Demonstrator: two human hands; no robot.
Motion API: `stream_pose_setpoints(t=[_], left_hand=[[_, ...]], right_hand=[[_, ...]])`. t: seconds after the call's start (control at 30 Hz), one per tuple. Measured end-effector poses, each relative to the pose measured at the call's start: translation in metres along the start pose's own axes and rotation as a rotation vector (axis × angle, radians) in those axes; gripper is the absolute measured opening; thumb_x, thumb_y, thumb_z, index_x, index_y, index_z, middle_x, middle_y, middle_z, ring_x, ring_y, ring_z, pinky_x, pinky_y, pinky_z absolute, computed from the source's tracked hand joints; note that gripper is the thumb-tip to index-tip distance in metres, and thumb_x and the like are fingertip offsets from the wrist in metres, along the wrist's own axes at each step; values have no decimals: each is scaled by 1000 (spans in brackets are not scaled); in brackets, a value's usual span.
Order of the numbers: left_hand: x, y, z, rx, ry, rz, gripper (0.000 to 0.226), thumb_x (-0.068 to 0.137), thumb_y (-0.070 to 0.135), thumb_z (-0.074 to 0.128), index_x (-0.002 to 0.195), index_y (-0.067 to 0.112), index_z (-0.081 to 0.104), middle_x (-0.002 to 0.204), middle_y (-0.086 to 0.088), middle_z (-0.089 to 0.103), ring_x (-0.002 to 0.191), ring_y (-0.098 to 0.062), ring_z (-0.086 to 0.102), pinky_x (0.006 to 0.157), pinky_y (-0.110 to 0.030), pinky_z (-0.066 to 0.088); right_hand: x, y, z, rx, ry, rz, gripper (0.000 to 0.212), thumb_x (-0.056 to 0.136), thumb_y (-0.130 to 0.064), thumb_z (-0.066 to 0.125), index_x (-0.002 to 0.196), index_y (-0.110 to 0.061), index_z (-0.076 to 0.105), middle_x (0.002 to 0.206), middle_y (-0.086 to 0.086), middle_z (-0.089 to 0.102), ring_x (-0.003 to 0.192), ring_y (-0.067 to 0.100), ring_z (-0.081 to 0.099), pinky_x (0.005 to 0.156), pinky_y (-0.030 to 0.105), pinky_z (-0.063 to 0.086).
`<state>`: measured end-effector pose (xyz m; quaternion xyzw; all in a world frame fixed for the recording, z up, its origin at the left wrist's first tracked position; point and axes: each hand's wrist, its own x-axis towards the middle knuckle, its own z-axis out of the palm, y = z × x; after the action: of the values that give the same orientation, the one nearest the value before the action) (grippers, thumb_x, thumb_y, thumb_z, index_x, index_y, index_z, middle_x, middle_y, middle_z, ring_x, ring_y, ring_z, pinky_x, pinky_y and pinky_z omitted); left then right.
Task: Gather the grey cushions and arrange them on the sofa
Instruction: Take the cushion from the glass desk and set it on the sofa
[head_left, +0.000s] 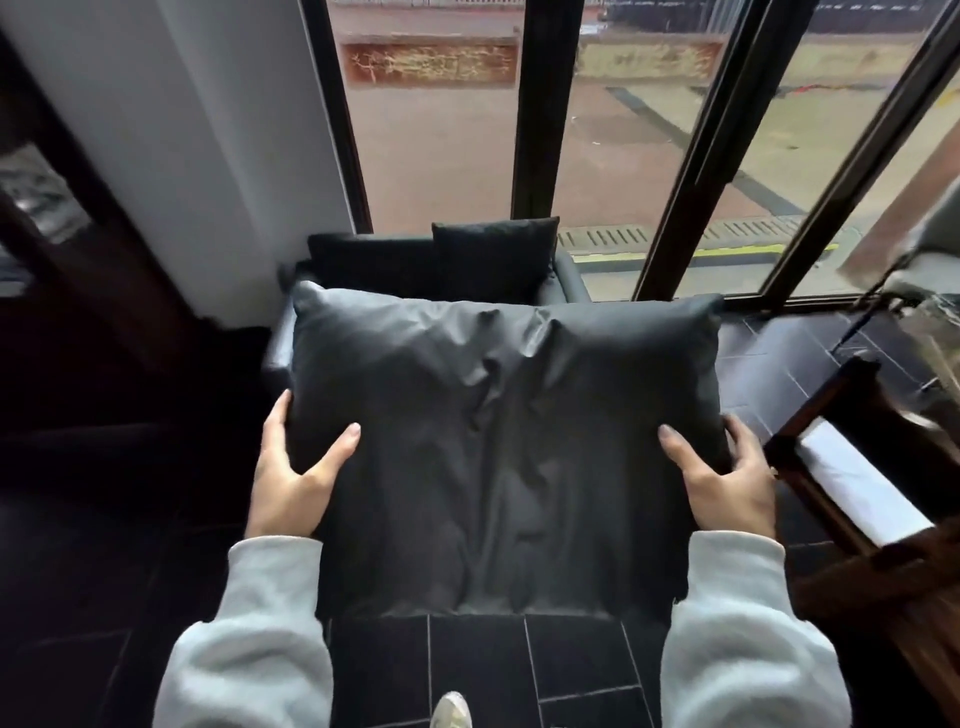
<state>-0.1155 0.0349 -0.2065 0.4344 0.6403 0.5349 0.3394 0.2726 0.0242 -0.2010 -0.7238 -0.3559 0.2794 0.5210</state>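
Note:
I hold a large dark grey cushion (498, 441) flat in front of me, above the floor. My left hand (296, 478) grips its left edge, thumb on top. My right hand (727, 478) grips its right edge the same way. Beyond the cushion stands a dark sofa (563, 283) against the window. Two smaller dark cushions lean upright on its backrest: one on the left (369, 265), one on the right (496, 257). The held cushion hides the sofa's seat.
A white wall pillar (208, 156) stands left of the sofa. Tall dark-framed windows (535, 130) run behind it. A dark wooden table with a pale top (857, 478) sits close at my right. Black floor tiles (478, 670) lie underfoot, with my shoe tip (453, 712) showing.

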Motion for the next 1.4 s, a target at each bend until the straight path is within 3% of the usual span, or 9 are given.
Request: stream_pose_setpoints(t=[0.17, 0.27, 0.47, 0.6, 0.77, 0.97, 1.13, 1.3, 1.4], left_hand=[[76, -22, -6, 17, 10, -46, 86, 84, 39, 81, 155, 33, 34, 144, 17, 51, 108, 30, 49, 90, -7, 40], [124, -33, 1, 30, 25, -75, 85, 84, 38, 81, 155, 32, 35, 147, 14, 51, 117, 22, 51, 102, -17, 39], [236, -53, 34, 24, 93, -117, 87, 81, 42, 83, 153, 34, 36, 149, 13, 51, 134, -5, 51, 115, -37, 39], [322, -52, 64, -9, 137, -174, 84, 83, 31, 83, 154, 31, 37, 150, 8, 51, 134, -10, 51, 116, -39, 38], [420, -51, 74, -99, 184, -337, 108, 56, 53, 88, 151, 32, 41, 142, 7, 60, 128, -17, 59, 112, -46, 43], [540, -71, 62, -231, 174, -485, 84, 50, 35, 94, 128, 36, 63, 115, 3, 77, 104, -24, 74, 98, -51, 54], [658, -106, 46, -264, 126, -557, 82, 47, 26, 94, 123, 35, 65, 112, -2, 78, 100, -27, 76, 92, -52, 57], [791, -157, 35, -153, 39, -628, 81, 43, 33, 93, 120, 34, 66, 116, 0, 75, 102, -25, 74, 86, -40, 57], [866, -190, 39, -90, -39, -651, 85, 42, 31, 91, 122, 31, 63, 122, 3, 72, 109, -22, 69, 101, -47, 51]], right_hand=[[47, -14, 77, -6, -17, 11, 54, 82, -34, 88, 129, -28, 62, 108, -9, 71, 90, -9, 66, 82, 10, 47], [79, -19, 123, -29, -47, 30, 68, 80, -38, 88, 141, -25, 59, 116, -5, 70, 104, 11, 66, 95, 26, 48], [182, -29, 227, -13, -91, 25, 81, 78, -39, 90, 148, -21, 54, 137, 3, 67, 124, 22, 65, 110, 45, 48], [266, -52, 296, 5, -149, 23, 85, 75, -34, 94, 149, -18, 54, 142, 5, 65, 128, 22, 63, 112, 46, 47], [350, -91, 377, -2, -236, -24, 98, 69, -30, 97, 154, -18, 49, 147, 3, 59, 134, 17, 57, 116, 41, 44], [417, -103, 481, -46, -390, 31, 121, 61, -27, 101, 162, -21, 35, 121, -2, 56, 86, -17, 61, 81, 8, 44], [460, -100, 583, -101, -472, 108, 124, 52, -36, 104, 159, -23, 41, 118, -11, 63, 113, 15, 64, 103, 34, 49], [508, -100, 698, -139, -466, 113, 99, 52, -28, 104, 140, -26, 58, 118, -5, 68, 101, 5, 66, 95, 35, 54], [536, -88, 762, -121, -439, 135, 92, 56, -15, 103, 135, -25, 57, 119, -1, 67, 103, 11, 66, 92, 34, 56]])
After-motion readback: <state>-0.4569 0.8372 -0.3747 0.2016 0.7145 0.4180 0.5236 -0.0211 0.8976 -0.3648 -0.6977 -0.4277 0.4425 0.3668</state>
